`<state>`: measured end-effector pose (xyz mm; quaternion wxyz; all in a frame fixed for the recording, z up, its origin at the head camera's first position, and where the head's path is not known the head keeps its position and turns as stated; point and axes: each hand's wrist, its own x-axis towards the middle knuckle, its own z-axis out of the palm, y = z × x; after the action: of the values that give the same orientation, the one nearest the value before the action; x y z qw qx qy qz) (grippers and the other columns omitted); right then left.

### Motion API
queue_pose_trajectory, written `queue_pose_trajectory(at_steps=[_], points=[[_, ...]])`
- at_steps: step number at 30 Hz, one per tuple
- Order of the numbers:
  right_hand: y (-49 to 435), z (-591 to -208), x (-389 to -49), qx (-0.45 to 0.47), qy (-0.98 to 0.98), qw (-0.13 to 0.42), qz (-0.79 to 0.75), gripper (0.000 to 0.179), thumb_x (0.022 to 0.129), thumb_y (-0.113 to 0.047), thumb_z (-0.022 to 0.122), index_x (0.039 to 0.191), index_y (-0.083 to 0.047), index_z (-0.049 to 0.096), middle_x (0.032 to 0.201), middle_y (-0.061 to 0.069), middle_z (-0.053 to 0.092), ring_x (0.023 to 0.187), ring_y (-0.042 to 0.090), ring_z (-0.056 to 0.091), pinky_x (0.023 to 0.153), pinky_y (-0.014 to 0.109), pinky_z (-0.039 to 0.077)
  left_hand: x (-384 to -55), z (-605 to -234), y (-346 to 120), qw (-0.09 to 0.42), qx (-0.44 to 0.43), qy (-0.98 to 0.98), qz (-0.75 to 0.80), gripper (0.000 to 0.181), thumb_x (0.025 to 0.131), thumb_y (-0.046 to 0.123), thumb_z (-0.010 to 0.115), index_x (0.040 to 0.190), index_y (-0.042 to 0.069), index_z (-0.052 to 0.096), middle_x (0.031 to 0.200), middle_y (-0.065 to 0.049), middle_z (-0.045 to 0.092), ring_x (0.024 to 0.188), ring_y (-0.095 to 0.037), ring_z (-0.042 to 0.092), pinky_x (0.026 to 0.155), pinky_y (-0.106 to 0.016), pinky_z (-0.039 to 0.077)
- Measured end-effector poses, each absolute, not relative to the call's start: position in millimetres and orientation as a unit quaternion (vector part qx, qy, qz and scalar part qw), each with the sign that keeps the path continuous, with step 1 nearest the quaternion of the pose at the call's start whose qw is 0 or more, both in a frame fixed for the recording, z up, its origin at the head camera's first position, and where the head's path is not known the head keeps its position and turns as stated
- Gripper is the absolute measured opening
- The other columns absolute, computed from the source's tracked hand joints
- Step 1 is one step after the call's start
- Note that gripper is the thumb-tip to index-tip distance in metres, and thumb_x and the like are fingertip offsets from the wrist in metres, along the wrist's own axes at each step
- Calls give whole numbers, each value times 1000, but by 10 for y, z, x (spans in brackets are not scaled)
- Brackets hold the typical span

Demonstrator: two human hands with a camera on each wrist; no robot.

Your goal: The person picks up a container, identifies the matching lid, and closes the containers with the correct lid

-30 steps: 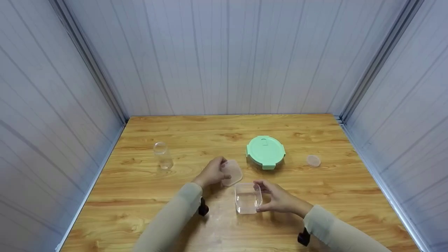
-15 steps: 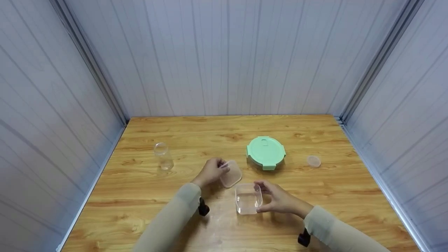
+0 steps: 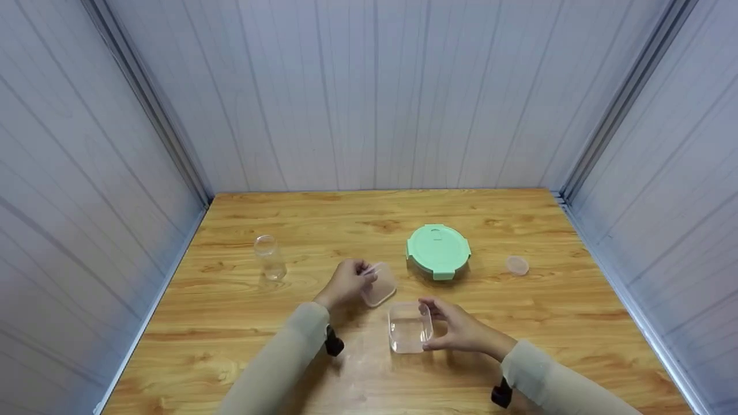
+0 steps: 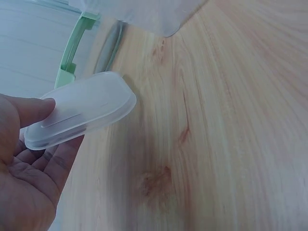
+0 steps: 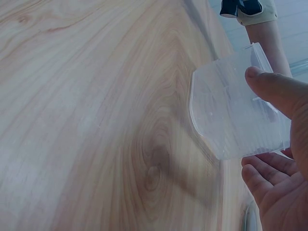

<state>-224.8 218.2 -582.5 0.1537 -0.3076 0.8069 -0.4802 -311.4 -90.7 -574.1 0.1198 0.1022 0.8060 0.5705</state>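
Observation:
My left hand (image 3: 347, 283) pinches a translucent square lid (image 4: 86, 108) at one edge, thumb on top and fingers beneath. In the left wrist view the lid is tilted and raised over the table, with a shadow under it. My right hand (image 3: 458, 327) grips the right side of a clear square plastic container (image 3: 407, 328), thumb on the near side and fingers on the far side. The container stands on the table with its top uncovered, just nearer to me than the lid (image 3: 380, 286).
A round lunch box with a mint-green lid (image 3: 439, 250) stands behind the container. Farther right lies a small round translucent lid (image 3: 517, 265). A clear cylindrical jar (image 3: 270, 258) is at the left. Pale panel walls (image 3: 375, 98) enclose the wooden table (image 3: 323, 219) at the back and sides.
My left hand has got its fingers round the square lid's edge, and the lid has tilted and shifted slightly left. My right hand and the container have stayed in place.

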Motion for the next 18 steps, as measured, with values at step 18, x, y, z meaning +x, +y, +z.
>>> queue_pose_trajectory(at_steps=[18], points=[[2227, -5691, -2301, -321, 801, 148, -483, 97, 86, -17, 94, 157, 17, 37, 153, 40, 50, 143, 58, 50, 120, 64, 42, -3098, -5556, -976, 92, 89, 796, 592, 8, 104, 4, 69, 101, -3, 68, 95, -11, 71, 83, -18, 72, 75, -31, 65]])
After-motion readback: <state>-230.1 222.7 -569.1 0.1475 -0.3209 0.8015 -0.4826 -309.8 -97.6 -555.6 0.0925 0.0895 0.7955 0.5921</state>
